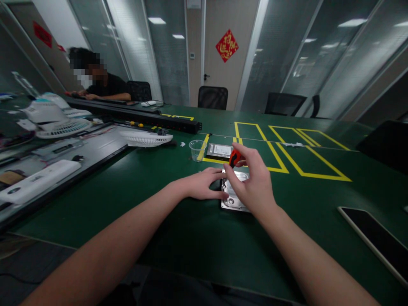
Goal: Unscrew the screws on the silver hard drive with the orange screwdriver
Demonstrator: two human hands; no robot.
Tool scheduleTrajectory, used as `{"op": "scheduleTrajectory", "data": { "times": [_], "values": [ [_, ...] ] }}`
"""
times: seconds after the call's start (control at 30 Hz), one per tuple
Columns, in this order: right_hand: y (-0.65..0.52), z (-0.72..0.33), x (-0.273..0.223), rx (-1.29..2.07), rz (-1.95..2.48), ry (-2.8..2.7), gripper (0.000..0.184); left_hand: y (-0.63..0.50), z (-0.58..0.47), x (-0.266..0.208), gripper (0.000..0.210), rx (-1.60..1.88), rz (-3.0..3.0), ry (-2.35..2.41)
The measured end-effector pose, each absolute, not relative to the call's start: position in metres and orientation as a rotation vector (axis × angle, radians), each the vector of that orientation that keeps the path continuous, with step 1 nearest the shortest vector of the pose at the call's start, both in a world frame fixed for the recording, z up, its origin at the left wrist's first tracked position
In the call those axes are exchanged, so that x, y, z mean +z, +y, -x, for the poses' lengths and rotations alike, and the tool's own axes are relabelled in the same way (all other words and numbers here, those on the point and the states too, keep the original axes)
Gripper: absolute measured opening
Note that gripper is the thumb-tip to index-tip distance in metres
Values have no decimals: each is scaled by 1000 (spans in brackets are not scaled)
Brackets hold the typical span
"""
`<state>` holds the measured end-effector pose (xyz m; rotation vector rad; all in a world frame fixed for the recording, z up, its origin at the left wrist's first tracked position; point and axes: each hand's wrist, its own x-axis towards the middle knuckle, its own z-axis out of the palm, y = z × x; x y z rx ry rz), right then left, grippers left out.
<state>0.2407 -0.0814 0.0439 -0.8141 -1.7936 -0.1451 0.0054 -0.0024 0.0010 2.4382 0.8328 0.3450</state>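
A silver hard drive [236, 205] lies flat on the green table in front of me. My left hand [205, 183] holds it at its left side, with thumb and fingers apart on its top. Over the drive, my right hand [256, 180] grips a screwdriver [235, 157] by its red and black handle. The fingers hide the screwdriver's lower end, so I cannot tell where its tip rests. Just behind lies a second hard drive [219, 151] with a white label. A clear plastic cup [196, 151] stands to its left.
Yellow tape [325, 175] marks rectangles on the table. A phone-like dark slab [376, 238] lies at right. White fan parts [146, 138], a white power strip [38, 182] and a long black bar [137, 114] occupy the left. A person [105, 85] sits across the table.
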Motion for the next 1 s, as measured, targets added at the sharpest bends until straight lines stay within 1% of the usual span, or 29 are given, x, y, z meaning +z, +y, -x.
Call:
{"op": "scheduleTrajectory", "data": {
  "times": [0.1, 0.2, 0.5, 0.63, 0.77, 0.83, 1.0],
  "values": [
    [-80, -242, 43, -152, 830, -1779, 53, -2, -5, 0, 99, 366, -2452, 802],
    [-79, -242, 43, -159, 836, -1774, 52, -1, -4, -1, 101, 361, -2455, 793],
    [-82, -241, 43, -125, 836, -1795, 58, -3, -6, 0, 102, 357, -2451, 841],
    [-80, -241, 44, -166, 845, -1773, 51, -3, -7, 1, 97, 388, -2451, 808],
    [-81, -241, 45, -179, 862, -1755, 45, -3, -6, 2, 101, 341, -2453, 816],
    [-82, -241, 46, -170, 865, -1757, 46, -3, -5, 3, 102, 329, -2453, 816],
    [-84, -241, 45, -89, 904, -1783, 56, -2, -2, 2, 104, 319, -2434, 818]
  ]
}}
